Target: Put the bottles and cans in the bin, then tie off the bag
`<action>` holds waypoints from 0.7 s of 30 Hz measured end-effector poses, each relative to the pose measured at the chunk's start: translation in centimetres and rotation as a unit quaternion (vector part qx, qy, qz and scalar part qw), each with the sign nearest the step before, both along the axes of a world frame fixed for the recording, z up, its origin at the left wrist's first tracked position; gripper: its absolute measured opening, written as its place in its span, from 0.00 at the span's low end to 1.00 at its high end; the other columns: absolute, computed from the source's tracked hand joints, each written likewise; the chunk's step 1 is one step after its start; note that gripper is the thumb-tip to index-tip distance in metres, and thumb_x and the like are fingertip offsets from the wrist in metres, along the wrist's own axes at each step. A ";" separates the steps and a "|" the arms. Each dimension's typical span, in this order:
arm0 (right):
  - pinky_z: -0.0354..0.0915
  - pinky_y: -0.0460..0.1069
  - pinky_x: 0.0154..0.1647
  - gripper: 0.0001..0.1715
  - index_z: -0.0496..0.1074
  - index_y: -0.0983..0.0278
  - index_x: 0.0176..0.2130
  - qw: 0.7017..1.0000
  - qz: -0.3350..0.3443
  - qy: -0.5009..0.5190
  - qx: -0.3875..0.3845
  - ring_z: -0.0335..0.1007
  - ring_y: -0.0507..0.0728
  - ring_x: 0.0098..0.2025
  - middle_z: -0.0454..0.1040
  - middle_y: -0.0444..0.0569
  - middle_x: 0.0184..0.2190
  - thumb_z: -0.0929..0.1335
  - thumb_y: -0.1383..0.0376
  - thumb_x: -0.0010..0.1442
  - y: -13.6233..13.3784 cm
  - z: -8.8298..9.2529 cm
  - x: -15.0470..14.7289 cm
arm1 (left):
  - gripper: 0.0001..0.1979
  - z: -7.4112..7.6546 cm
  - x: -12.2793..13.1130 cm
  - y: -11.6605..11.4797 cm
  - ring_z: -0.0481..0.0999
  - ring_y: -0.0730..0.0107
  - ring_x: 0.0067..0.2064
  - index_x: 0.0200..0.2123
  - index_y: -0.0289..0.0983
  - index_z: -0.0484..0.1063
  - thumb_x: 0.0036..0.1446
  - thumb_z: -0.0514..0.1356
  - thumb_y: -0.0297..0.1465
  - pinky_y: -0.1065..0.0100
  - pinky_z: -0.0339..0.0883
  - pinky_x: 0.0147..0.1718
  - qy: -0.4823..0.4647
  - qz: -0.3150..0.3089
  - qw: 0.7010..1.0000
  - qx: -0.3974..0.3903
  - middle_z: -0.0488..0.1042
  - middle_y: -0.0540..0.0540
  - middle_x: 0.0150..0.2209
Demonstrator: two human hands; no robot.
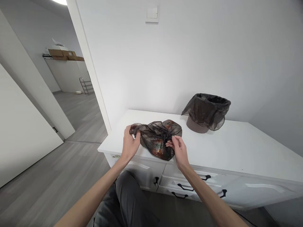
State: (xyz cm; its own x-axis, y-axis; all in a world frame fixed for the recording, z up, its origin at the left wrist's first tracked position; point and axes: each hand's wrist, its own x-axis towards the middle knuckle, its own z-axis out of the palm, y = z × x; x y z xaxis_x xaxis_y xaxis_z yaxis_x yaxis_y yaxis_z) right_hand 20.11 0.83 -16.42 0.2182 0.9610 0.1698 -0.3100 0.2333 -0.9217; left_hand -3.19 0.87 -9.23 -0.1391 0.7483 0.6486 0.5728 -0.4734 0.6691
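Observation:
A thin black garbage bag [157, 146] lies near the front left of the white cabinet top, with orange and reddish contents showing through it. Its neck is gathered into a bunch. My left hand [131, 142] grips a loose end of the bag at its left side. At the gathered part on the right, the fingers of my right hand [178, 149] pinch the plastic. To the right stands a brown trash bin [197, 126], lined with another black bag [207, 110] folded over its rim.
The white cabinet [236, 148] has drawers with black handles [186, 187] below its front edge. A wall with a light switch [152, 13] rises behind. At the left, a doorway opens to a room with cardboard boxes [59, 53].

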 end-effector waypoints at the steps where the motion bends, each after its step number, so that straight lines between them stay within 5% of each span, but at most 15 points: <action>1: 0.76 0.54 0.44 0.25 0.73 0.58 0.40 1.000 0.009 0.019 0.000 0.79 0.57 0.39 0.78 0.44 0.32 0.76 0.42 0.59 0.4 0.4 -0.5 | 0.16 0.2 -0.3 0.1 0.74 0.53 0.57 0.56 0.37 0.68 0.66 0.57 0.30 0.51 0.68 0.57 0.024 0.032 0.998 0.040 0.73 0.36 0.54; 6: 0.76 0.53 0.50 0.26 0.74 0.58 0.36 0.995 0.047 0.088 -0.002 0.80 0.56 0.40 0.79 0.43 0.32 0.80 0.43 0.52 0.8 2.0 -1.5 | 0.26 1.8 -0.3 -1.7 0.69 0.51 0.64 0.62 0.43 0.63 0.62 0.60 0.24 0.49 0.61 0.62 0.233 0.076 0.937 0.248 0.71 0.37 0.59; 10: 0.77 0.54 0.51 0.26 0.75 0.58 0.36 0.993 0.063 0.101 -0.019 0.81 0.57 0.40 0.80 0.44 0.32 0.81 0.44 0.50 -0.1 1.9 -0.8 | 0.20 1.3 0.4 -2.7 0.74 0.53 0.58 0.61 0.38 0.66 0.67 0.57 0.25 0.50 0.58 0.62 0.399 0.034 0.899 0.176 0.78 0.39 0.54; 14: 0.76 0.54 0.54 0.23 0.75 0.58 0.37 0.991 0.073 0.105 -0.026 0.82 0.57 0.42 0.82 0.44 0.34 0.81 0.47 0.55 -0.7 1.3 0.4 | 0.19 -0.5 0.4 -2.2 0.75 0.47 0.53 0.61 0.33 0.69 0.69 0.57 0.31 0.45 0.59 0.60 0.458 0.044 0.884 0.080 0.80 0.37 0.47; 18: 0.77 0.53 0.53 0.21 0.74 0.57 0.38 0.991 0.079 0.101 -0.024 0.82 0.56 0.43 0.81 0.43 0.35 0.80 0.48 0.57 -0.8 0.7 1.2 | 0.09 -1.5 0.1 -2.4 0.75 0.48 0.48 0.44 0.37 0.76 0.68 0.56 0.28 0.46 0.63 0.54 0.489 0.020 0.869 0.069 0.79 0.39 0.41; 21: 0.77 0.53 0.51 0.20 0.74 0.57 0.39 0.991 0.081 0.100 -0.024 0.81 0.56 0.42 0.81 0.43 0.36 0.80 0.49 0.57 -0.7 0.2 1.5 | 0.09 -1.5 0.2 -3.1 0.76 0.53 0.46 0.43 0.38 0.76 0.68 0.55 0.26 0.53 0.66 0.48 0.481 -0.007 0.871 0.098 0.77 0.40 0.43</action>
State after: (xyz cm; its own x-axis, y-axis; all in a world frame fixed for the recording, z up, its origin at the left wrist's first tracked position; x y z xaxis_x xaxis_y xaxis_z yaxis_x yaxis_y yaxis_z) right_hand 21.62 0.17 -16.25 0.0840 0.9923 0.0912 -0.5170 0.1216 -0.8473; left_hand -2.95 -2.20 -10.75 0.5475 0.6077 0.5753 0.8175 -0.5353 -0.2125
